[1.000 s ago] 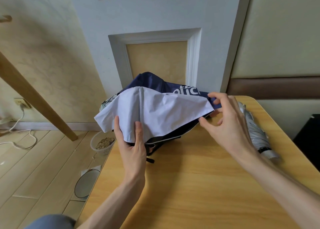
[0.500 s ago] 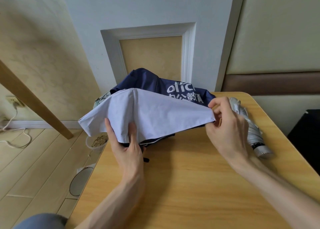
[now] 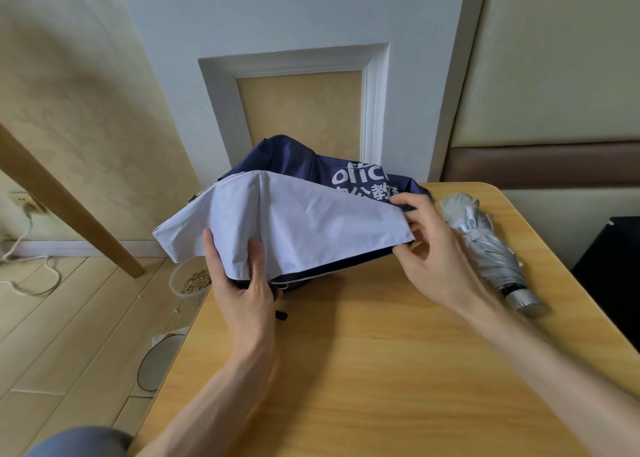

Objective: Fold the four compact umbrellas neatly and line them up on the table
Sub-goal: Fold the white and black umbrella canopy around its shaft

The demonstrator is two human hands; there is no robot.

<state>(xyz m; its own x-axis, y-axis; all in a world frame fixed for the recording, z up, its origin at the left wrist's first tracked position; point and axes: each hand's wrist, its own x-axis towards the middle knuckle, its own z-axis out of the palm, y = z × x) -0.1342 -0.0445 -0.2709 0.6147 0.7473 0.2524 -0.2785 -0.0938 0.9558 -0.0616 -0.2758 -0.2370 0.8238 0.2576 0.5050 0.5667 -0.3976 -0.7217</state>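
Pale wood spreads under my arms, and at the far edge of this surface (image 3: 346, 370), against the wall, sits the navy umbrella (image 3: 298, 158), its canopy loose and billowed, white lettering on the dark cloth. One white panel (image 3: 311, 224) of it lies draped over the front. My left hand (image 3: 242, 283) grips the bunched lower edge of that canopy, thumb and a finger laid up on the white cloth. My right hand (image 3: 433, 248) pinches the panel's right corner between thumb and fingertips, the other fingers loosely curled. I judge I am in the middle of the folding step, drawing out one panel to flatten it before laying it round the shaft. The next move calls for tension along that edge, so the crease runs straight, then wrapping each panel the same way; slack cloth would bunch. Just beside my right hand, touching nothing I hold, the silver umbrella (image 3: 491, 248) lies already rolled and strapped. The other two I cannot make out. On the floor to the left stand a bowl of grain (image 3: 192, 280) and a plate (image 3: 156, 363), beyond them a slanting wooden beam (image 3: 69, 207).
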